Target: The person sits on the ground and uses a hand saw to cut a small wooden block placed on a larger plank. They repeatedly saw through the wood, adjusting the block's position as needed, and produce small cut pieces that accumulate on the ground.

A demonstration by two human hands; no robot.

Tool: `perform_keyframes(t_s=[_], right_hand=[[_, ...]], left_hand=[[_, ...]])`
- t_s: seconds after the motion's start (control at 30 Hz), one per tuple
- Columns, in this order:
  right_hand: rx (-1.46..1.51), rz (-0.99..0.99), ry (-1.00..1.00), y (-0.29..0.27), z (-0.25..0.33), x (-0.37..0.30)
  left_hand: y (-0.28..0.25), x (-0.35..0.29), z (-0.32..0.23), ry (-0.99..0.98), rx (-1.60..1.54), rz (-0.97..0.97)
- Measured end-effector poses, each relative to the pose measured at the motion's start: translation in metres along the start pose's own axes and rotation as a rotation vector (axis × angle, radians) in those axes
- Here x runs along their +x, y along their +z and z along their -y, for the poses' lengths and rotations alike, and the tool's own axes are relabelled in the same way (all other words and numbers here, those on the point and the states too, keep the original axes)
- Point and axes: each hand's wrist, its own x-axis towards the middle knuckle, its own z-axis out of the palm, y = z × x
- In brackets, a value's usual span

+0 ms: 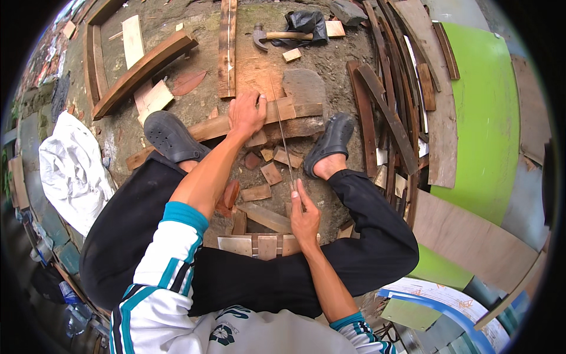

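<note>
A long wooden batten [210, 128] lies across a thick wood block [298, 128], its left part beside my left shoe. My left hand [246, 113] is closed over the batten and presses it down. In my right hand [305, 219] is the near end of a hand saw [282, 134], seen edge-on as a thin line. The saw's blade crosses the batten just right of my left hand; how deep it sits in the wood cannot be made out. Several short wood offcuts [272, 173] are scattered on the ground below the batten.
Beyond my hands lie a claw hammer [287, 36], a black plastic bag [308, 25] and an upright-lying plank [228, 53]. Long dark boards [389, 100] are piled at right beside a green panel [480, 112]. A white sack [73, 168] lies at left.
</note>
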Motion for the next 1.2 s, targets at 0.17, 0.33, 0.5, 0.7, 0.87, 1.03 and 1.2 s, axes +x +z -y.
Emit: perform_keyframes(t_s=[0.17, 0.33, 0.5, 0.7, 0.87, 1.03, 1.2], right_hand=[[0.103, 0.009, 0.016, 0.026, 0.031, 0.059], [0.117, -0.033, 0.047, 0.028, 0.031, 0.061], [0.015, -0.019, 0.065, -0.004, -0.009, -0.005], [0.125, -0.056, -0.026, 0.035, 0.029, 0.081], [0.077, 0.006, 0.108, 0.001, 0.014, 0.017], [0.096, -0.069, -0.061, 0.01, -0.016, 0.015], [0.144, -0.109, -0.057, 0.041, 0.022, 0.081]], left_hand=[[-0.003, -0.001, 0.002, 0.02, 0.038, -0.009], [-0.001, 0.0, -0.003, -0.018, 0.03, 0.019], [0.006, 0.005, 0.005, -0.076, 0.009, -0.043], [-0.002, 0.011, -0.006, -0.064, 0.018, -0.027], [0.008, -0.001, 0.009, -0.018, 0.033, -0.116], [0.009, 0.005, 0.009, -0.037, 0.017, -0.139], [0.006, 0.013, 0.007, -0.064, -0.011, -0.1]])
